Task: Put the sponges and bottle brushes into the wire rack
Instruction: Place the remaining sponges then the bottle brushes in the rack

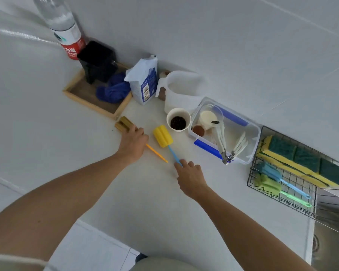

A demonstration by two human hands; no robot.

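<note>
Countertop (149, 192): fingers (178, 165) on brush handle (173, 153).

On the white tabletop (145, 202) I see a wooden tray (80, 96) in the corner, with a black container (97, 60) and a blue cloth (114, 89) inside it. A water bottle (62, 26) stands behind it. Beside the tray stands a white and blue bag (144, 81), then a white jug (182, 90). A paper cup (178, 119) with dark grains stands just beside a clear plastic box (252, 137) holding white measuring spoons (229, 143).
</note>
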